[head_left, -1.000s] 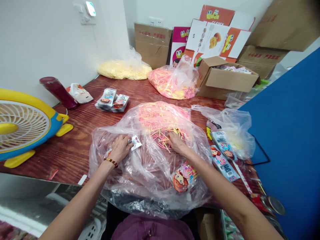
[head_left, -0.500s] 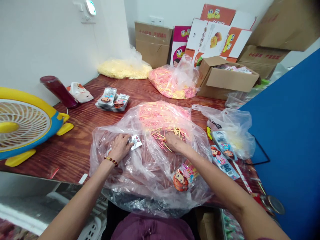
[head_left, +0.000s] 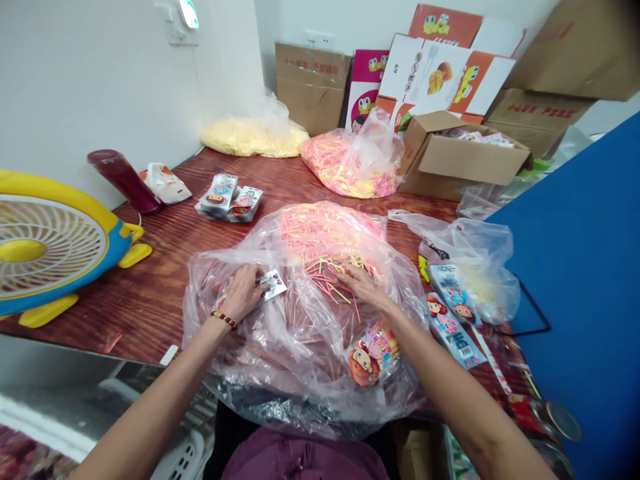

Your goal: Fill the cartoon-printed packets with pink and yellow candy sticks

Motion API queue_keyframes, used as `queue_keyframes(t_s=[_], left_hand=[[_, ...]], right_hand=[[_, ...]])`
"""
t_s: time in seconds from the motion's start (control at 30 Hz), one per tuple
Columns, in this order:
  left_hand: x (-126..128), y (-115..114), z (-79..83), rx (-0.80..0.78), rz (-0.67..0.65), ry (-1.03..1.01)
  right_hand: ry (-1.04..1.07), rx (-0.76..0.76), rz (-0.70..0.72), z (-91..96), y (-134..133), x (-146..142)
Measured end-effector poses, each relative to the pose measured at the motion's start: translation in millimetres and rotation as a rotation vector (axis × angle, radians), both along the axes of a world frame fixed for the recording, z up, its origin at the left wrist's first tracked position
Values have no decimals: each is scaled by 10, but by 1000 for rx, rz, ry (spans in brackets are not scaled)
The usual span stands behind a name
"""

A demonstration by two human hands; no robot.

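A large clear plastic bag [head_left: 240, 373] is spread over the near part of the table. At its far end lies a heap of thin pink and yellow sticks [head_left: 330, 233], some loose at the bag's mouth. My left hand [head_left: 243, 291] is closed around a small printed pouch [head_left: 274, 285], whose white end pokes out past the fingers. On the loose sticks rests my right hand [head_left: 364, 285], its fingers stretched and apart. A filled packet [head_left: 367, 360] with a cartoon girl lies on the bag beside my right forearm.
Stacked flat pouches [head_left: 227, 199] lie at the back left, near a yellow-and-blue fan [head_left: 113, 243] and a dark red bottle [head_left: 125, 180]. Behind are a bag of pink sticks [head_left: 345, 163], a yellow bag [head_left: 255, 138] and an open carton [head_left: 465, 163]. More printed pouches [head_left: 453, 327] lie right.
My right hand has uncurled from a closed shape among the sticks and shifted slightly right. A pink stick now sticks out below it. The left hand keeps the pouch. The view has shifted slightly.
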State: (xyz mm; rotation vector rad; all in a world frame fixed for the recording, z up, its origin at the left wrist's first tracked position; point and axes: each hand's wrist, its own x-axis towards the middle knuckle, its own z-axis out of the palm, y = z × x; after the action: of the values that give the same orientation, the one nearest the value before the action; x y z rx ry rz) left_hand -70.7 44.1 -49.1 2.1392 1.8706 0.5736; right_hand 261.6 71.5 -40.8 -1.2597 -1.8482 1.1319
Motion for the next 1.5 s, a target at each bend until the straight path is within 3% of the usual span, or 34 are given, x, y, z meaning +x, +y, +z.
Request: queue_keyframes(t_s=[0.13,0.23,0.33,0.5,0.8,1.07,1.33,1.5], left_hand=[[-7,35,52,1,-8,-32],[-19,19,154,45,-87,-22],[-40,-43,282,98,-149,-71],[-30,-190,471,142,-100,-224],[263,-368,805,138,-50,-472],[590,-459,801,-23,-91,-759],[659,-341,780,-163,-141,-876],[727,-301,840,-240,-125,-911]], right_hand=[[282,-97,-91,-39,-47,-133],[323,-133,-151,-90,-58,-191],[340,-137,-168,-109,-77,-198],[264,-71,-155,-103,-134,-182],[203,-50,-96,-83,-173,-170],[327,-93,-109,4,-213,-179],[348,-115,-113,-69,-148,-197],[680,-312,-192,243,-126,-166]])
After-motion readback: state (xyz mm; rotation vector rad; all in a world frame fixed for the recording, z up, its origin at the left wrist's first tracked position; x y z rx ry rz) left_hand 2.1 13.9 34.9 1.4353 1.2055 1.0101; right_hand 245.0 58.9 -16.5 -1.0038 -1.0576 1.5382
